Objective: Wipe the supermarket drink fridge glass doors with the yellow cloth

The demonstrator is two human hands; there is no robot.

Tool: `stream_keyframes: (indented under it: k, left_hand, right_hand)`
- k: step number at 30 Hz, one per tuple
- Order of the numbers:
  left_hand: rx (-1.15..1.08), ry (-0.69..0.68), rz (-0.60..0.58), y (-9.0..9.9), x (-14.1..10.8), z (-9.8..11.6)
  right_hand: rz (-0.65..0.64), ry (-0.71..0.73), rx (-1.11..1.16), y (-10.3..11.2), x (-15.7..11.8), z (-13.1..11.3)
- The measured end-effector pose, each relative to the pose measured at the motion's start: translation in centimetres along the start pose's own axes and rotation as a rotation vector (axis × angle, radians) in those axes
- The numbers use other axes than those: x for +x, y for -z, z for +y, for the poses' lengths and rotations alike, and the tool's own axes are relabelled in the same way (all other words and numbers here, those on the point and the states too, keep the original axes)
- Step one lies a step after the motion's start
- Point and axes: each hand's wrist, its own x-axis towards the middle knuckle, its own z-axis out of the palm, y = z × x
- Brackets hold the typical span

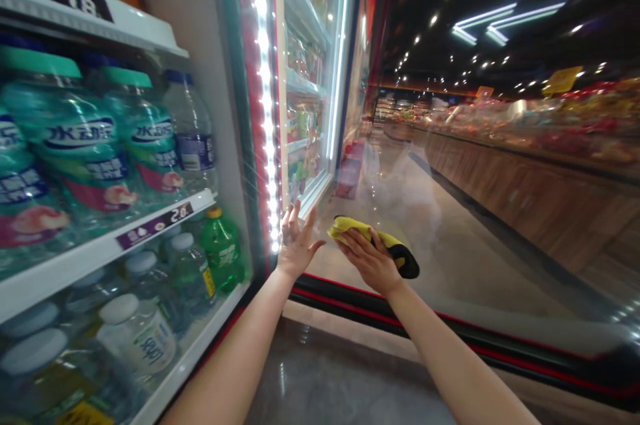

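Observation:
My right hand [373, 260] presses a folded yellow and black cloth [395, 252] against the lower part of a glass door [450, 292], fingers laid over the cloth. To its left, my left hand [296, 242] has its fingers spread and holds nothing. It is beside the lit strip [267, 112] at the fridge's edge; whether it touches the glass I cannot tell. The door stands swung out, with a black and red frame [360, 305] along its bottom.
On the left, fridge shelves [100, 258] hold teal bottles [80, 138], a green bottle [220, 248] and white-capped bottles [145, 338]. Another lit cabinet [305, 78] shows beyond. Through the glass are a wood-sided display counter [525, 172] and the shop floor. Grey floor [330, 372] lies below me.

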Motion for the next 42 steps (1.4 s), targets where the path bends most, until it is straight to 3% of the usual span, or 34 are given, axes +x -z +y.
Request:
stream_keyframes:
  k: [2,4,7,9,12,17,19,21,23,25,29,32,35,38,40,42]
  left_hand:
    - [0.021,-0.029,-0.02,0.3,-0.1,-0.3]
    - [0.035,-0.052,-0.03,0.5,-0.3,-0.8]
    - [0.039,-0.067,-0.025,0.3,-0.7,-1.3]
    - [0.036,-0.077,-0.029,0.0,-1.2,-1.4]
    - [0.051,-0.077,-0.062,0.0,-2.0,-1.7]
    - [0.048,-0.086,-0.065,0.9,-3.0,-2.9]
    - [0.03,-0.105,-0.041,1.3,-3.1,-3.6]
    - [0.022,-0.101,-0.016,1.6,-3.3,-4.2]
    - [0.029,-0.082,0.006,1.9,-3.5,-4.7]
    - [0.037,-0.066,0.005,2.1,-3.9,-4.9]
    - [0.032,-0.06,-0.009,2.5,-4.6,-5.4]
    - [0.039,-0.049,0.021,2.9,-4.8,-6.1]
    - [0.049,-0.02,0.058,3.3,-4.8,-6.9]
    - [0.061,0.012,0.097,3.6,-4.8,-7.3]
    - [0.068,0.03,0.107,3.7,-4.8,-7.4]
    - [0.067,0.052,0.1,3.9,-4.9,-7.4]
  right_hand:
    - [-0.013,0.039,-0.021,0.9,-1.8,1.2]
    - [0.0,-0.05,-0.063,1.8,-1.8,2.3]
    - [0.077,-0.269,-0.122,1.5,1.4,2.1]
    - [0.108,-0.327,-0.122,0.2,3.9,0.7]
    - [0.064,-0.222,-0.081,-1.8,4.8,-1.3]
    - [-0.085,0.137,0.002,-1.4,0.9,-0.4]
    - [-0.098,0.123,0.006,-0.5,0.8,0.5]
    - [-0.073,-0.013,-0.006,-0.3,2.2,0.5]
    - [-0.056,-0.168,-0.001,-1.1,4.2,-0.6]
    - [-0.083,-0.226,0.038,-2.7,5.8,-2.3]
    - [-0.154,0.023,0.138,-5.4,6.0,-4.5]
    - [-0.138,0.18,0.163,-5.0,6.3,-3.7]
    - [-0.087,0.05,0.144,-3.8,8.7,-2.7]
    - [-0.04,-0.125,0.113,-4.1,11.1,-3.2]
    - [-0.038,-0.093,0.115,-5.3,11.0,-4.1]
    - [-0.067,0.072,0.15,-6.6,9.6,-4.8]
